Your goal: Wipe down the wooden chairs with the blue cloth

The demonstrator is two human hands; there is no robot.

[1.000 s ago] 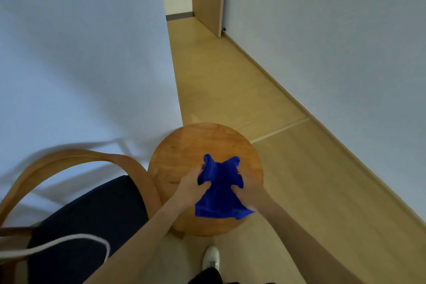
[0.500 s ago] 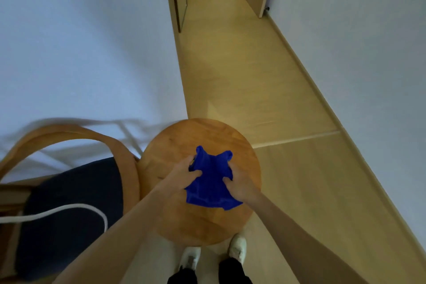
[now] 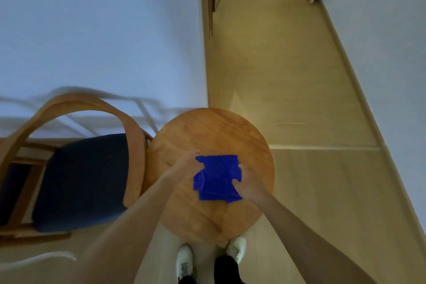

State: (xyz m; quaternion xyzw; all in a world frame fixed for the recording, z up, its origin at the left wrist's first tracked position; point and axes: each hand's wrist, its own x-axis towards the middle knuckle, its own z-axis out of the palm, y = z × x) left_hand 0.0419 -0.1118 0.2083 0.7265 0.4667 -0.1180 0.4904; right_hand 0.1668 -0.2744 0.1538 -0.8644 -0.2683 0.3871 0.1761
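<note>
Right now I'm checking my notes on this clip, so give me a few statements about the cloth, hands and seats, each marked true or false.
1. Both hands hold the blue cloth. True: left hand, right hand.
2. The cloth is over the round wooden stool. True.
3. The cloth lies on the armchair's dark seat cushion. False: it is over the stool.
4. The armchair stands right of the stool. False: it is on the left.

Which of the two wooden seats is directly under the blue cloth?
The round wooden stool: the blue cloth is above its bare top. The armchair beside it has a dark cushion and a curved back.
</note>
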